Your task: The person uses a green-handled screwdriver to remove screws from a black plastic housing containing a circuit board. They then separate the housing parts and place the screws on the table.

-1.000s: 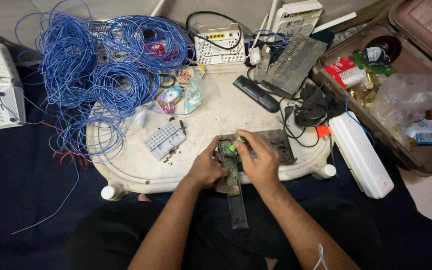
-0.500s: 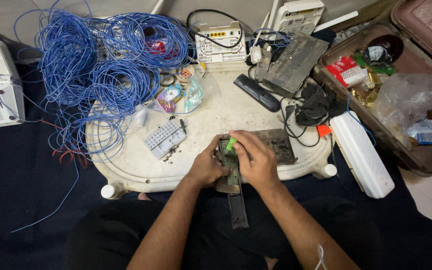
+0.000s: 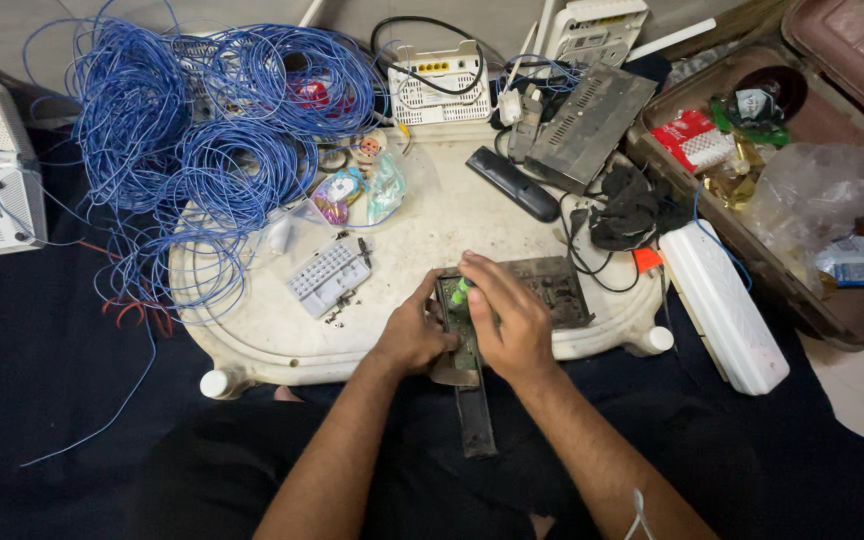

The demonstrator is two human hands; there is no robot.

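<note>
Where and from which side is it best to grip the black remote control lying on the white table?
Probably grip the black remote control across its narrow width near the middle, coming from above. It lies flat and slanted on the white table, with both long edges free; the grey metal box sits close to its upper end.

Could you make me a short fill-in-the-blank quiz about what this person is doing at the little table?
1. The right hand grips a small tool with a ____ handle over the circuit board.
2. The left hand steadies the board from its ____ side.
3. The big tangle of cable at the far left of the table is ____ in colour.
4. The black remote control lies ____ on the tabletop.

Missing words: green; left; blue; flat
</note>
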